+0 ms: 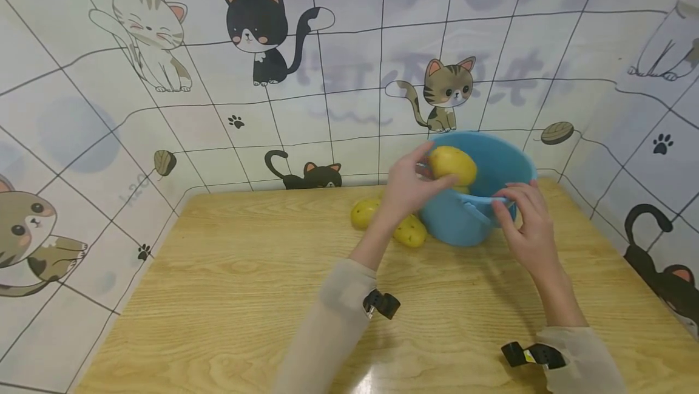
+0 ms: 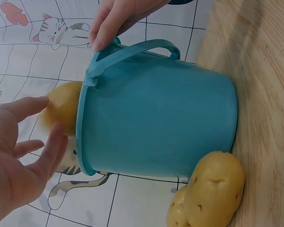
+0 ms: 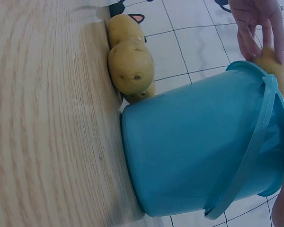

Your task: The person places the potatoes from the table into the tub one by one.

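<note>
A yellow potato is at the mouth of a blue bucket; it looks blurred in both wrist views. My left hand is beside it with thumb and fingers spread wide, the fingertips at the potato's edge. In the left wrist view that potato is partly behind the bucket's rim. My right hand grips the rim on the near right side, thumb outside and fingers over the edge. The bucket stands upright, its handle folded down. Its inside bottom is hidden.
Several more potatoes lie against the bucket's left side on the wooden table. Behind the table and at both sides hangs a white sheet with a grid and cartoon cats.
</note>
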Demonstrator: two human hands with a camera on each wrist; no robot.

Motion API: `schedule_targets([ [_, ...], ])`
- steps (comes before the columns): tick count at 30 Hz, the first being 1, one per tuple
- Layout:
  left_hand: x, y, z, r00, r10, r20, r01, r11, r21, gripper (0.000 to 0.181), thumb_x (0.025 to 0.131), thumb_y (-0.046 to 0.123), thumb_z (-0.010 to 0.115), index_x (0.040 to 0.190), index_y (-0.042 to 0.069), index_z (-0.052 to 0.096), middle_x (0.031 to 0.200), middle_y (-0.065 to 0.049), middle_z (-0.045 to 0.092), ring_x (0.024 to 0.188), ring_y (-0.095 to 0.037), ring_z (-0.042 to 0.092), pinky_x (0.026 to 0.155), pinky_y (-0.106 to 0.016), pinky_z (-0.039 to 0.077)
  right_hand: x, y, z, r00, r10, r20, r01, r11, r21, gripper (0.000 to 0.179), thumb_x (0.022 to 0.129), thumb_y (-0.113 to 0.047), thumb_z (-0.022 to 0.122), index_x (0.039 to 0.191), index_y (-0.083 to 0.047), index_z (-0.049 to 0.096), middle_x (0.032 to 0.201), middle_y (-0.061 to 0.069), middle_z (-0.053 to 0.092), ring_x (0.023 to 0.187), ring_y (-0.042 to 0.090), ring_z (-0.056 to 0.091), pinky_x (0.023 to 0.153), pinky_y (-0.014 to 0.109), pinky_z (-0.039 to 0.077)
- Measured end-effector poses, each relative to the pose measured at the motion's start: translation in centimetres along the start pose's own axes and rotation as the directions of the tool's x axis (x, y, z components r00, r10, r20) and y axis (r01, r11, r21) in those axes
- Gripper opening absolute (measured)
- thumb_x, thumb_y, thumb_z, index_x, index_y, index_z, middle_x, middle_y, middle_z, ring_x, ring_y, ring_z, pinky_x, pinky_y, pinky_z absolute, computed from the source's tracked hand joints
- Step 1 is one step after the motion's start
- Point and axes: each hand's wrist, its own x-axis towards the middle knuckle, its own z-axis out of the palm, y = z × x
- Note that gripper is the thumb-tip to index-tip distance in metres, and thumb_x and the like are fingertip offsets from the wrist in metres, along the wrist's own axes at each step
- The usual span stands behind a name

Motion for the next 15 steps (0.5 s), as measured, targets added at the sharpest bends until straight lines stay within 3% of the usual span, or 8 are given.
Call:
schedule_targets([
  [4,0.0,-0.2,0.1,1.0,0.023,0.005,-0.022,0.999,-0.042,0.062,0.089,0.012,0.078,0.145,0.006,0.053,0.121,-0.015,0.064,0.097,-0.021,0.066,0.08,-0.015,0.054,0.1,0.0,0.1,1.0,-0.007,-0.002,0.007,1.0,-0.001,0.033,0.102,-0.028,0.062,0.1,0.005,0.067,0.107,0.021,0.063,0.119,0.027,0.052,0.12,0.055,0.019],
  [8,-0.2,-0.6,0.0,0.999,0.035,0.041,-0.034,0.999,-0.042,0.056,0.091,0.01,0.075,0.143,0.004,0.055,0.121,-0.014,0.065,0.101,-0.028,0.067,0.081,-0.016,0.053,0.1,0.0,0.1,1.0,-0.008,-0.002,0.008,1.0,0.001,0.035,0.102,-0.029,0.062,0.1,0.005,0.067,0.107,0.02,0.063,0.119,0.028,0.052,0.12,0.056,0.019],
  [15,-0.5,-1.1,0.0,0.996,0.065,0.055,-0.061,0.995,-0.081,0.051,0.092,0.009,0.073,0.14,0.004,0.057,0.119,-0.013,0.065,0.095,-0.015,0.066,0.083,-0.018,0.054,0.1,-0.1,0.1,1.0,-0.007,-0.004,0.007,1.0,-0.008,0.032,0.102,-0.026,0.062,0.1,0.006,0.067,0.106,0.021,0.063,0.116,0.035,0.053,0.12,0.056,0.019],
])
